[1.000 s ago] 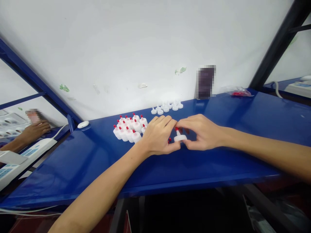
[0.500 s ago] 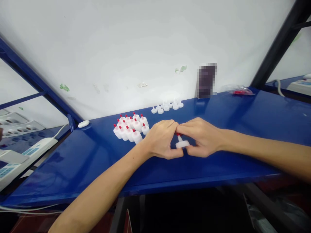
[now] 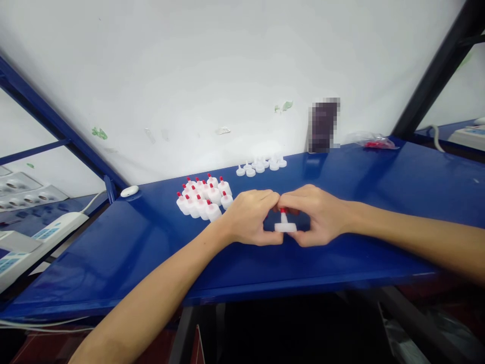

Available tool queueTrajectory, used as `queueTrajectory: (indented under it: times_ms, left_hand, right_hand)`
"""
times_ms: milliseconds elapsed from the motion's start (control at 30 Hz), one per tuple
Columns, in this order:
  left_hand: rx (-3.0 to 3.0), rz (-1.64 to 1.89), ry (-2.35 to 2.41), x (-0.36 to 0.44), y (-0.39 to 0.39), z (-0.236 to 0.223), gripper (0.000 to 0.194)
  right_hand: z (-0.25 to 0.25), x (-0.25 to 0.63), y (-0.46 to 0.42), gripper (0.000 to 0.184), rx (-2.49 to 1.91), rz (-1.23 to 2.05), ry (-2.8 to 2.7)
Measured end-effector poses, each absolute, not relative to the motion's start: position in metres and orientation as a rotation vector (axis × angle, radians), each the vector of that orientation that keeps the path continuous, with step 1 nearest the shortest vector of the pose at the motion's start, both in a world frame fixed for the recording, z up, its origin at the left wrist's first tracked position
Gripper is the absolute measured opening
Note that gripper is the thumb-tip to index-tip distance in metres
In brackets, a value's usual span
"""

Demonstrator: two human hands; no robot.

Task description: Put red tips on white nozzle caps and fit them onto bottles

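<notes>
Between my two hands is a white nozzle cap (image 3: 285, 227) with a small red tip cover (image 3: 283, 210) on its spout. It stands nearly upright. My left hand (image 3: 255, 216) is closed on it from the left, thumb under the white base and fingers at the red tip. From the other side my right hand (image 3: 315, 215) pinches it the same way, its fingertips meeting those of the left. Left of my hands stands a group of white caps with red tips (image 3: 213, 211). White nozzle caps without red tips (image 3: 259, 168) sit near the wall.
The blue table (image 3: 359, 253) runs along a white wall. A pixelated dark object (image 3: 323, 126) leans on the wall. A clear bag with red pieces (image 3: 379, 144) lies at the back right. A white oval object (image 3: 129, 191) and a power strip (image 3: 41, 242) are at left.
The nozzle cap has become more upright and moved slightly right between my hands. My right hand has shifted slightly right. Both hands keep their grip.
</notes>
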State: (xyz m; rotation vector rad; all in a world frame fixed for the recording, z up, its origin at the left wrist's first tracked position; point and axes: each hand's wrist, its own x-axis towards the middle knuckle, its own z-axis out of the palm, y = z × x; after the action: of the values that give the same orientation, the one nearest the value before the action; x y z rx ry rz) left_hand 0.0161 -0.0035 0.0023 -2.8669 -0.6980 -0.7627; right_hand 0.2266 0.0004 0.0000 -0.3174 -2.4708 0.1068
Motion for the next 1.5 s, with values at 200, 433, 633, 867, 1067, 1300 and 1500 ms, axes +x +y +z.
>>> queueTrajectory:
  times_ms: [200,433,633,867,1067,1300,1500]
  left_hand:
    - [-2.642,-0.846,-0.702,0.013,-0.003,0.002,0.023]
    - [-2.428,-1.053,-0.744,0.013,-0.003,0.005,0.019]
    - [-2.271,-1.138,-0.611,0.029,-0.019,0.0,0.032]
    - [-2.656,-0.745,-0.112,0.05,-0.039,-0.017,0.033]
    - [-2.708,-0.701,-0.343,0.039,-0.027,-0.012,0.036]
    - [-2.759,-0.679,-0.358,0.041,-0.029,-0.013,0.036]
    - [-2.822,-0.619,-0.397,0.04,-0.027,-0.014,0.034]
  right_hand:
    - [0.002,0.231,0.008,0.023,-0.353,0.373,-2.476]
    - [0.004,0.225,0.006,0.03,-0.498,0.968,-2.203]
    - [0.041,0.192,0.042,0.02,-0.587,0.985,-1.872]
    - [0.045,0.126,0.061,0.014,-0.592,0.19,-2.603]
    - [0.037,0.112,0.06,0.025,-0.604,0.113,-2.727]
    - [0.035,0.115,0.063,0.027,-0.655,0.077,-2.792]
    - [0.052,0.143,0.075,0.027,-0.91,-0.018,-2.645]
